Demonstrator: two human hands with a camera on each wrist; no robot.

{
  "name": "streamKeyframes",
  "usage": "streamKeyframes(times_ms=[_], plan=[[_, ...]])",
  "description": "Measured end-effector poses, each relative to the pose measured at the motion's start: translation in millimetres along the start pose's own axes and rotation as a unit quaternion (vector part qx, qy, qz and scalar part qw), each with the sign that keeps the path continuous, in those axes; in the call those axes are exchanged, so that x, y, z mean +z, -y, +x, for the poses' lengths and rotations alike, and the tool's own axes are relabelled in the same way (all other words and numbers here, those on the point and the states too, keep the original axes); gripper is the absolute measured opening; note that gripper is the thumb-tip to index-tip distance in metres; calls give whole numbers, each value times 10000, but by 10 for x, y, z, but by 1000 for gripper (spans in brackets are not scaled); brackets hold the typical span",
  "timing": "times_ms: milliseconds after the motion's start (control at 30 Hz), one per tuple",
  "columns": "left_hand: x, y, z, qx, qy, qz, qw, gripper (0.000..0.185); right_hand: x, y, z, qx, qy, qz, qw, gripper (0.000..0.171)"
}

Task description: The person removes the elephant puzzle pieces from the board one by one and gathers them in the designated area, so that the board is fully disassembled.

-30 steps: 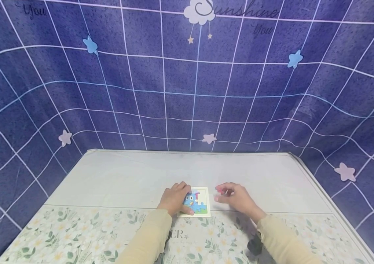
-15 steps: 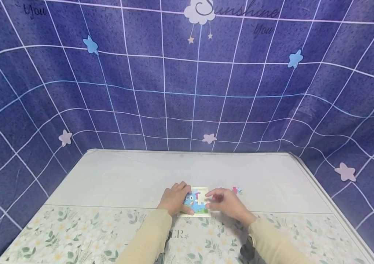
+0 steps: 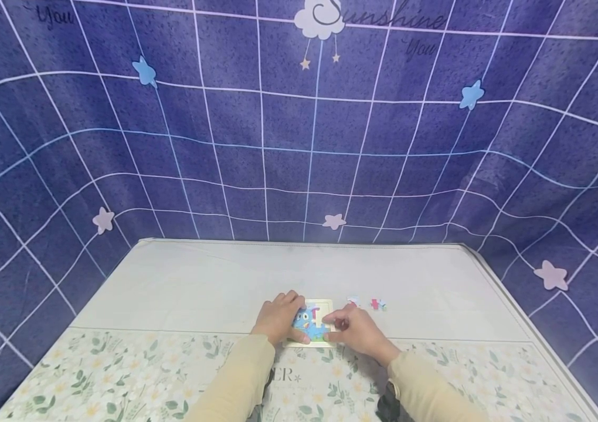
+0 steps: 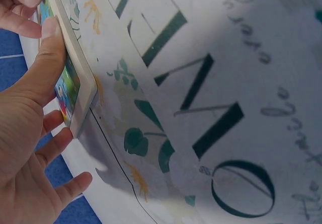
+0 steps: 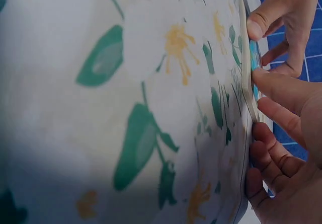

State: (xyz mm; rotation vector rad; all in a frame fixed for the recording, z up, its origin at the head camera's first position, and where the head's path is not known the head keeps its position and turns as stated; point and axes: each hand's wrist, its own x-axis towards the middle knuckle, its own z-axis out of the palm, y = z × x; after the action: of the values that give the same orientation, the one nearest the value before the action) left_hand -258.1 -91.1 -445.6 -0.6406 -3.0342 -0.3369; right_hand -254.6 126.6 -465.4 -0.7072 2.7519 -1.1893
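A small framed jigsaw puzzle [image 3: 308, 321] with a blue cartoon character lies on the table. My left hand [image 3: 279, 318] grips its left side, thumb on the front edge and fingers toward the back. In the left wrist view the left thumb [image 4: 48, 58] lies over the frame's edge. My right hand [image 3: 354, 330] is at the puzzle's lower right, its thumb and index fingertips touching there with a gap between them; no loose piece shows in them. Pale bare backing shows at the upper right of the frame. Two loose puzzle pieces, a pale one [image 3: 353, 300] and a red-and-blue one [image 3: 379, 304], lie to the right.
The table [image 3: 214, 281] has a plain white back half and a floral cover [image 3: 135, 375] in front. A dark blue gridded cloth [image 3: 288, 117] with stars hangs behind and at both sides.
My right hand has moved left from beside the loose pieces onto the puzzle's lower right. Both loose pieces are now uncovered on the table. The left hand has stayed in place.
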Motion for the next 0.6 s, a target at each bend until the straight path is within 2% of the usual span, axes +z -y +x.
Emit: streamKeyframes(times_ms=[233, 467, 600], plan=[[-8, -5, -6, -7, -11, 23, 10000, 66, 28, 3, 3, 113, 72, -14, 9999, 29], [73, 38, 30, 38, -54, 44, 10000, 66, 50, 8, 0, 204, -24, 18, 9998, 28], [22, 6, 12, 35, -17, 32, 10000, 65, 50, 9, -1, 194, -62, 39, 9998, 26]])
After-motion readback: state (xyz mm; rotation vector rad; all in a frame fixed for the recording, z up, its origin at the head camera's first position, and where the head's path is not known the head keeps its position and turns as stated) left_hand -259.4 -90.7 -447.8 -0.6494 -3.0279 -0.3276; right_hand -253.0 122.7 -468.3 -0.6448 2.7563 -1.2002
